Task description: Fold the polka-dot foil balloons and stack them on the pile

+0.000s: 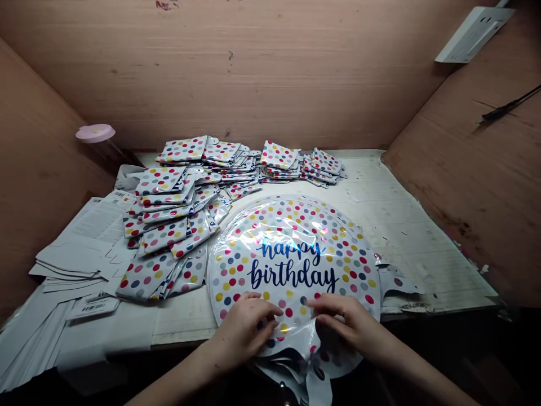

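Observation:
A round, flat foil balloon point(296, 225) with coloured dots and blue "happy birthday" lettering lies at the table's front edge, apparently on others like it. Its tail point(302, 341) points toward me and hangs over the edge. My left hand point(247, 327) rests on the balloon's lower left part, fingers curled and apart, nothing visible in them. On the other side of the tail, my right hand point(349, 324) has thumb and index finger spread near the tail's edge. Whether it touches the film is hard to tell.
Folded dotted balloons point(164, 237) are piled at the left, with more stacks point(279, 155) along the back. Papers and cards point(80, 254) cover the far left. A pink-lidded cup point(96, 133) stands at the back left. A white power strip point(473, 36) hangs at the upper right.

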Demonstrator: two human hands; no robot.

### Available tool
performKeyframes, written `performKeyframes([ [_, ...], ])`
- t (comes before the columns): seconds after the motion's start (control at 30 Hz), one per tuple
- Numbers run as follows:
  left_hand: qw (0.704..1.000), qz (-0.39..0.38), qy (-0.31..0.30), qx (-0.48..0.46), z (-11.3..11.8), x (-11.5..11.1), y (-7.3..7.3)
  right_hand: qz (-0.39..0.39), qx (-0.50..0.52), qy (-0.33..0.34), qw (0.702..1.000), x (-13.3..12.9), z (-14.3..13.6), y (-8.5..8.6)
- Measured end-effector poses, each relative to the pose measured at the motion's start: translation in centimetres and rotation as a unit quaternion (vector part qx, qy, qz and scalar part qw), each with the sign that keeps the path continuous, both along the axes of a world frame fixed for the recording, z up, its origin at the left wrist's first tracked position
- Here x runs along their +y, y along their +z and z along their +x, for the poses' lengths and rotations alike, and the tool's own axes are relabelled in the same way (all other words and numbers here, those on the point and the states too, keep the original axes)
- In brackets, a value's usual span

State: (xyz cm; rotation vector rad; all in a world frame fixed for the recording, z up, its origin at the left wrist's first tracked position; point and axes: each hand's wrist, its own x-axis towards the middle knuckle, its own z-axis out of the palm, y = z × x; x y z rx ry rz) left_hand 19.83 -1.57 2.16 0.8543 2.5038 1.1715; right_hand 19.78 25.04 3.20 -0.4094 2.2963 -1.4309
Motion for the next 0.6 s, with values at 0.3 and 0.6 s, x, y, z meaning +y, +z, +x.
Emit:
performKeyframes([
  [0.3, 0.993, -0.087, 0.068, 0.038, 1.5, 0.6, -2.2, 0.022, 0.024, -0.020, 0.999, -0.5, 0.1, 2.2],
  [0.6, 0.955, -0.092, 0.274, 0.073, -3.0, -5.3, -2.1, 0.366, 0.238, -0.120, 0.891, -0.1, -16.8, 0.5],
])
